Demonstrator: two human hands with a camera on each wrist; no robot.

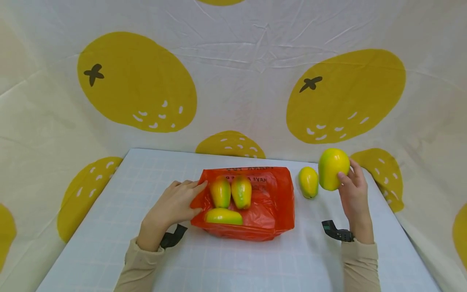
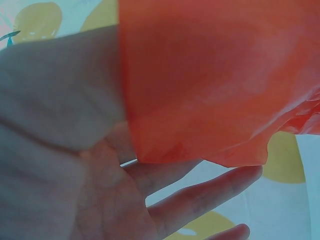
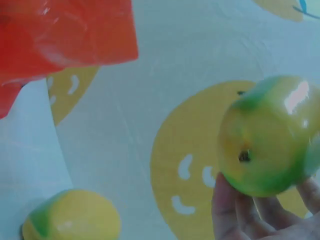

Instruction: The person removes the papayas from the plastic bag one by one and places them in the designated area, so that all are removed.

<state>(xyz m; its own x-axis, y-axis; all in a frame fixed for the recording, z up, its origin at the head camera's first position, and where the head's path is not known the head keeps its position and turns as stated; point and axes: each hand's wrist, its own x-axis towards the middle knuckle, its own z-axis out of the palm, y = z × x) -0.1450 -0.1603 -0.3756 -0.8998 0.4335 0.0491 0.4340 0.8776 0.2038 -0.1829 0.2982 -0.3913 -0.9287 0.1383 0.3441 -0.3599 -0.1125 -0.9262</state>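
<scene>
A red plastic bag (image 1: 270,202) lies with its mouth open on the table, three yellow-green mangoes (image 1: 220,216) inside it. At its left side is my left hand (image 1: 178,205), fingers spread out, a fingertip and the thumb right at the rim. The left wrist view shows long straight fingers (image 2: 205,197) beside the red plastic, which covers part of the hand. My right hand (image 1: 354,190) grips a large mango (image 1: 333,168) at the right, raised above the table. In the right wrist view, fingertips press the underside of this mango (image 3: 272,135).
Another mango (image 1: 308,182) lies on the table between the bag and my right hand. The white table (image 1: 175,259) has a faint grid. Behind it hangs a pale cloth (image 1: 240,89) printed with big yellow fruit. A black strap (image 1: 337,232) circles each wrist.
</scene>
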